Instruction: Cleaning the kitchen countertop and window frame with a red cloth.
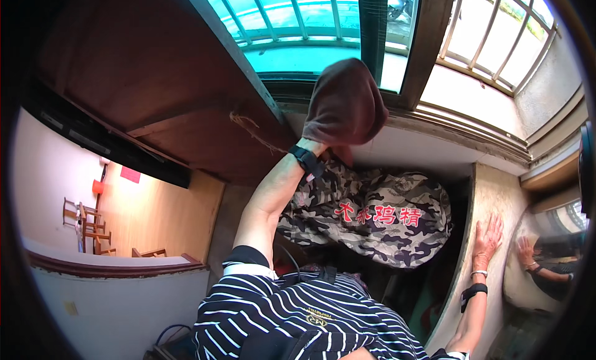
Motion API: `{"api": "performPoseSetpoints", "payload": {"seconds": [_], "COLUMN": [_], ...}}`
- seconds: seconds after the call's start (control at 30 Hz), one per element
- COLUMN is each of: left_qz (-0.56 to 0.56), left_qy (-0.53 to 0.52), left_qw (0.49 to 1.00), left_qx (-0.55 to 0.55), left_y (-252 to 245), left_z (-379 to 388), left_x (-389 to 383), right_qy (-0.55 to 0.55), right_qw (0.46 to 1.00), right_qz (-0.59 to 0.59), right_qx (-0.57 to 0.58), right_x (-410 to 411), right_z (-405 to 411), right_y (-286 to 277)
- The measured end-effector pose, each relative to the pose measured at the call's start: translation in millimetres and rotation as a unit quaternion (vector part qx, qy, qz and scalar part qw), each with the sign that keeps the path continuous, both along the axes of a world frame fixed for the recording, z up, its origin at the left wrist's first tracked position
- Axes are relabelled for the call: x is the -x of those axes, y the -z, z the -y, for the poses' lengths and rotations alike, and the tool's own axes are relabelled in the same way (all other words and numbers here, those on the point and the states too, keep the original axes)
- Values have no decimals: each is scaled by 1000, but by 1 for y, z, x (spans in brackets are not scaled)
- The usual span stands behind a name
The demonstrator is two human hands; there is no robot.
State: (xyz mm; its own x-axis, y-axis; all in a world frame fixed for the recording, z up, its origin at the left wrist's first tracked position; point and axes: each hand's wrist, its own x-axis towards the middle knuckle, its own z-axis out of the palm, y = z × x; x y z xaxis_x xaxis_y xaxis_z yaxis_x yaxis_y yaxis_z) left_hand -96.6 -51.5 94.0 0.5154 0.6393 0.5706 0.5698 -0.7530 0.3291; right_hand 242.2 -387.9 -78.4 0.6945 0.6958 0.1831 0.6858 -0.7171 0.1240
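Observation:
A brown cloth (345,103) hangs in front of the lower frame of the sliding window (302,83), and my raised left arm reaches into it. My left hand (337,120) is covered by the cloth, so its fingers are hidden; the cloth appears held in it. I cannot tell whether the cloth touches the window. My right hand (488,236) rests flat on a pale, worn ledge (489,192), fingers spread slightly and holding nothing. Below the left wrist lies a bunched camouflage-print fabric item (400,239) bearing red writing.
Beside the right hand stands a shiny metal vessel (535,281) that mirrors the arm. A dark wooden panel (139,71) slants at upper left, with a frayed string (253,134) hanging from it. Metal bars (496,34) stand outside the window. Wooden chairs (95,232) show through an opening at left.

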Motion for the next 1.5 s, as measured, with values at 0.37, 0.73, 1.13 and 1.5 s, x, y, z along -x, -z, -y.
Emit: {"api": "performPoseSetpoints", "payload": {"seconds": [0.37,0.73,1.13,1.5], "left_qz": [94,145,142,147], "left_qy": [-180,-223,-162,-226], "left_qw": [978,960,976,960], "left_qx": [-56,-87,-36,-81], "left_y": [69,55,84,72], "left_z": [-51,-78,-28,-73], "left_x": [29,37,15,24], "right_qy": [-3,-12,8,13], "right_qw": [1000,1000,1000,1000], "right_qz": [12,12,12,7], "right_qx": [-13,-6,13,1], "right_x": [-9,-8,-7,-4], "right_z": [5,6,2,0], "right_y": [8,8,4,3]}}
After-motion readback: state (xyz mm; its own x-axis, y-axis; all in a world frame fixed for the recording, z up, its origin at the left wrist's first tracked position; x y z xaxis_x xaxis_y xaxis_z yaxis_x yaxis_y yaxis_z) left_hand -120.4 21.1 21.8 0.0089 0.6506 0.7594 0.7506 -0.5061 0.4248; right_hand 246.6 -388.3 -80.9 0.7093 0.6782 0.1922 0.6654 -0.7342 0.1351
